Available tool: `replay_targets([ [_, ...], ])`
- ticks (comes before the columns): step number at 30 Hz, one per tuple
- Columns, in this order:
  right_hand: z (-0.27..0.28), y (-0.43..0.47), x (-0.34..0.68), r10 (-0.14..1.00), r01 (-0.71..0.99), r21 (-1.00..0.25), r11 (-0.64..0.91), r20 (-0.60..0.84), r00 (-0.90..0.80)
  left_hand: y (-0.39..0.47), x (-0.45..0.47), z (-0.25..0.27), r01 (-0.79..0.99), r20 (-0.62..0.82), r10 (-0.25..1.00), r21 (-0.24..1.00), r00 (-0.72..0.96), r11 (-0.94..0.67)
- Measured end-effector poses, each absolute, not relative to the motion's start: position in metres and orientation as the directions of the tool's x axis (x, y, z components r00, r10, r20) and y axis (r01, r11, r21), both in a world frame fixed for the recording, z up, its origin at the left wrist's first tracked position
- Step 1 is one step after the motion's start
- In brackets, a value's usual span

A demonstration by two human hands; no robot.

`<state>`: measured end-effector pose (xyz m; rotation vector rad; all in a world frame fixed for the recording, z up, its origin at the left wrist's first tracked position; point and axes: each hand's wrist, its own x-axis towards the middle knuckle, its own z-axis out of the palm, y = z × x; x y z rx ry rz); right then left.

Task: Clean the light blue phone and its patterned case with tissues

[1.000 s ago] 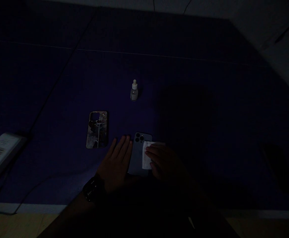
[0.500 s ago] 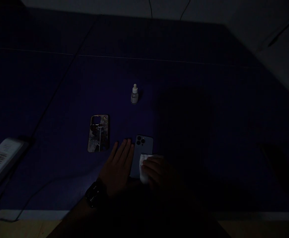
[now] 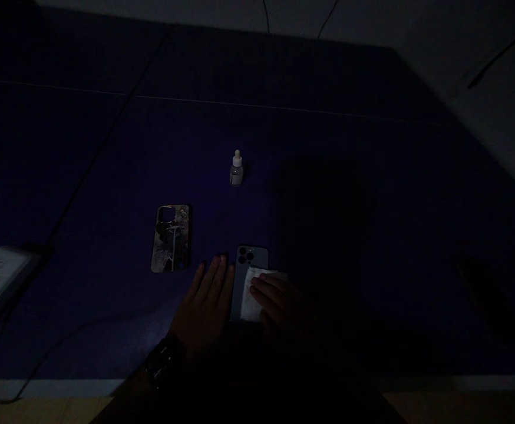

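A blue-grey smartphone (image 3: 258,257) lies back up on the dark surface, its camera block at the far end. My left hand (image 3: 204,312), wearing a black watch, rests flat along the phone's left edge with its fingers stretched out. Over the lower part of the phone, my right hand (image 3: 279,300) presses a white wipe (image 3: 251,305) against the back; its thumb is lost in shadow. To the left lies a patterned phone case (image 3: 164,250) with a camera cutout. A small dropper bottle (image 3: 236,174) with a white top stands upright beyond the phone.
At the far left sits a white power strip or box (image 3: 1,277) with a cable near it. A dark, indistinct object (image 3: 482,294) lies at the right. Pale walls (image 3: 363,26) border the back and right of the dark blue tabletop (image 3: 195,141).
My right hand and the wipe have shifted slightly up the phone, and the wipe now spreads wider over its back. The view has moved a little; my left hand stays beside the phone.
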<state>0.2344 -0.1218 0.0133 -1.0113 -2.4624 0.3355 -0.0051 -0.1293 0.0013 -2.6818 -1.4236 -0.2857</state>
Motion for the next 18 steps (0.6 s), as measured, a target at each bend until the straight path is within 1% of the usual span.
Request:
replay_targets([
  [3, 0.012, -0.122, 0.237, 0.73, 0.623, -0.379, 0.684, 0.352, -0.586, -0.129, -0.005, 0.002, 0.831, 0.197, 0.818, 0.03, 0.54, -0.556],
  [9, 0.01, -0.128, 0.244, 0.681, 0.564, -0.39, 0.728, 0.326, -0.655, -0.128, -0.006, 0.005, 0.818, 0.185, 0.808, 0.034, 0.559, -0.574],
  [14, 0.012, -0.131, 0.242, 0.736, 0.643, -0.359, 0.677, 0.333, -0.589, -0.128, -0.007, 0.004, 0.817, 0.209, 0.804, 0.039, 0.556, -0.575],
  [18, 0.014, -0.135, 0.239, 0.702, 0.6, -0.365, 0.712, 0.356, -0.617, -0.128, -0.008, 0.002, 0.813, 0.225, 0.794, 0.017, 0.564, -0.582],
])
